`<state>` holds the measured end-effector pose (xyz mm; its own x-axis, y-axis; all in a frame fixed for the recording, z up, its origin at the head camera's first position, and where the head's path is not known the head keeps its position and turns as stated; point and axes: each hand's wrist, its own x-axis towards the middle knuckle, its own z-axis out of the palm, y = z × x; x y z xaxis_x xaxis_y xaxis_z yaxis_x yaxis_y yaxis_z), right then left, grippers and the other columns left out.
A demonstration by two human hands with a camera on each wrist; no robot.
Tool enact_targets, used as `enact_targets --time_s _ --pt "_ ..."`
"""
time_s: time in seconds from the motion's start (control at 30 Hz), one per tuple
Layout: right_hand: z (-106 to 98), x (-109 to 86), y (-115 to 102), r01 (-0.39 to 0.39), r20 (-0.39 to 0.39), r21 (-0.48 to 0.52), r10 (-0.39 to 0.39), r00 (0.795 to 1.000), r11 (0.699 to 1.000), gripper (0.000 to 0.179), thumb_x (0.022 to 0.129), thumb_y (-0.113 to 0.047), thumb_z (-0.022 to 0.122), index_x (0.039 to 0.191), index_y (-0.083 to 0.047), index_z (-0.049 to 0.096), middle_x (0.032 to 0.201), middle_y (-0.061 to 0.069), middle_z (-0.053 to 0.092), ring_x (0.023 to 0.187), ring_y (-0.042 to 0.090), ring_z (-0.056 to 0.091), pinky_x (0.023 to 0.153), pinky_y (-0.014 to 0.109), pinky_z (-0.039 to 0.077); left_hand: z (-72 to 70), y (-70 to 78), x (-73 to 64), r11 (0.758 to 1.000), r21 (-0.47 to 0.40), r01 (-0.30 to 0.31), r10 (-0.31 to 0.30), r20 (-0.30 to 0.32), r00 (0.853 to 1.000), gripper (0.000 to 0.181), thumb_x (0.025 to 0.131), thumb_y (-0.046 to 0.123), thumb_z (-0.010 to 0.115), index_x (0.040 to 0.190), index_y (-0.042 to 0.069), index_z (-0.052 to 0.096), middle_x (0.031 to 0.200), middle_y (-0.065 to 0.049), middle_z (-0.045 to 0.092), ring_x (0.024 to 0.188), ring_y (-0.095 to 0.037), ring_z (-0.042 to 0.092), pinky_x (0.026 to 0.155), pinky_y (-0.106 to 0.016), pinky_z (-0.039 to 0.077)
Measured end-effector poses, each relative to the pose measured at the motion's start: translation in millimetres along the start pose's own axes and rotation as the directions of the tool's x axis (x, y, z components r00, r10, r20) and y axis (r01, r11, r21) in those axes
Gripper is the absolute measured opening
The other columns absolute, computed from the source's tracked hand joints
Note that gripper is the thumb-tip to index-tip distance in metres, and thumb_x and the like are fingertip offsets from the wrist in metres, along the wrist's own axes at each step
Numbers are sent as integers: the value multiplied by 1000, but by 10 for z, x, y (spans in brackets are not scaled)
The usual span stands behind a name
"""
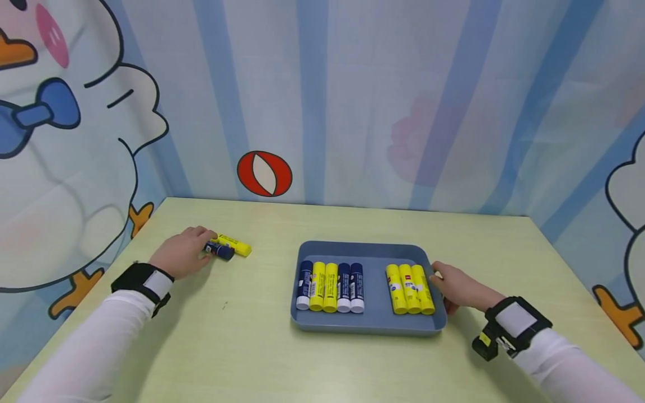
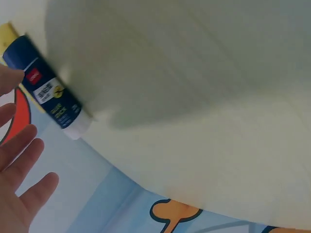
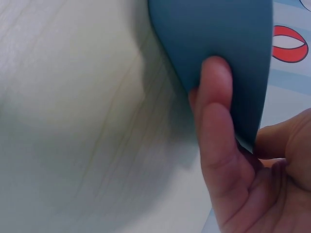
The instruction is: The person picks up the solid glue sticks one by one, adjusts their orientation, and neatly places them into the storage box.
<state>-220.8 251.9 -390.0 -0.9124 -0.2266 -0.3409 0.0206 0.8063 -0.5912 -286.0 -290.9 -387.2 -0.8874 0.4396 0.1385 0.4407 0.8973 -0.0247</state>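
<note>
My left hand reaches to a navy blue glue stick lying on the table beside a yellow glue stick. In the left wrist view, the thumb is at the side of the navy stick, while the other fingers spread apart without curling round it. My right hand holds the right rim of a blue-grey tray, with the thumb at the rim and fingers against the outer wall. Inside the tray, several navy and yellow glue sticks lie side by side at left; three yellow ones lie at right.
The pale wooden table ends at a back edge against a striped blue curtain with cartoon prints. Inside the tray, a bare strip separates the two groups of sticks.
</note>
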Motion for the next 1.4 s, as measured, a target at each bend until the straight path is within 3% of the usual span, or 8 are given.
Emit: enact_targets --time_s 0.4,0.83,1.07,1.23,1.4 --pt "-3 24 15 -14 -2 -2 14 1000 1000 30 103 -8 42 125 12 35 78 12 57 50 22 61 50 34 55 221 -64 71 998 57 -3 2 9 1000 42 82 8 76 120 -2 58 109 -21 59 100 -37 58 86 -51 51" --pt "1 12 12 0 -6 1 0 1000 1000 31 103 -8 42 125 12 36 76 12 56 49 21 60 49 34 55 230 -43 77 997 76 2 -6 46 999 34 81 6 78 112 3 64 95 -15 62 85 -31 60 81 -49 53" --pt "3 4 14 -5 -7 6 5 1000 1000 29 103 -8 42 124 11 37 76 12 56 49 21 60 49 34 55 231 -55 32 994 98 -41 39 27 999 29 83 3 75 110 4 65 92 -13 62 81 -29 59 78 -46 54" --pt "4 2 12 -12 -5 11 12 1000 1000 29 103 -8 42 124 11 36 77 12 57 48 21 60 49 34 55 207 -72 -34 996 70 -52 51 13 999 27 84 1 73 109 4 64 91 -12 61 81 -28 59 77 -46 54" --pt "-4 2 -9 -10 -5 5 10 1000 1000 32 103 -8 42 126 12 35 77 12 56 49 21 60 49 34 55 132 -76 -109 999 -15 -35 34 -39 999 33 83 2 74 113 1 59 97 -15 62 85 -31 61 77 -48 54"
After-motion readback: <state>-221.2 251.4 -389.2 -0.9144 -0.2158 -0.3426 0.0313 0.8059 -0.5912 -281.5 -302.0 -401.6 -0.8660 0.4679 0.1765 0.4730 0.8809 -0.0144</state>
